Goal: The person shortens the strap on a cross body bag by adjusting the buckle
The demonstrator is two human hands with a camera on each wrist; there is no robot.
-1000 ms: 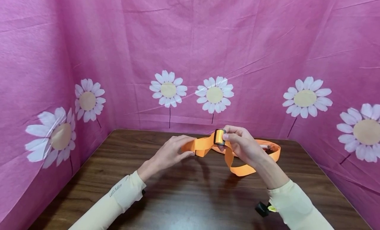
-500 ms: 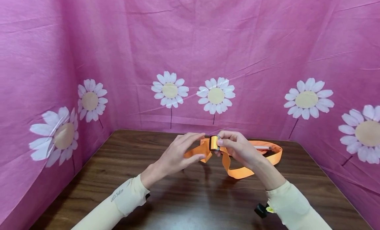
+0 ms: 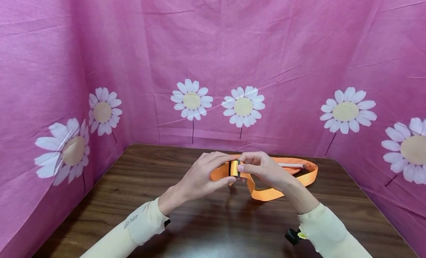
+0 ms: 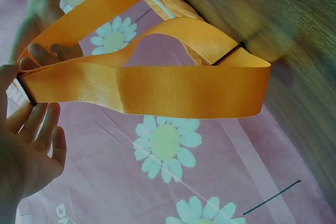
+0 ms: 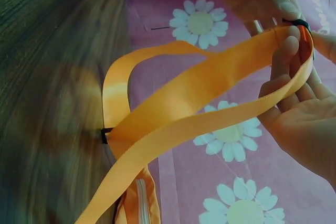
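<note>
An orange webbing strap runs through a black-framed slide buckle, raised over the table between both hands. My left hand has its fingertips at the buckle's top edge and its thumb at the bottom, pinching it. On the other side, my right hand pinches the buckle's right edge and the strap between thumb and fingers. In the left wrist view the strap forms a long loop, with a second black slider at its far part. A zipped orange pouch joins the strap.
Behind the hands, the pouch with its pale zipper lies on the dark wood table. A pink curtain with white daisies surrounds the table on the back and both sides. A small black object sits beside the right cuff.
The buckle has moved left and down with my right hand. My left hand has shifted right from the strap loop and now grips the buckle's edges.
</note>
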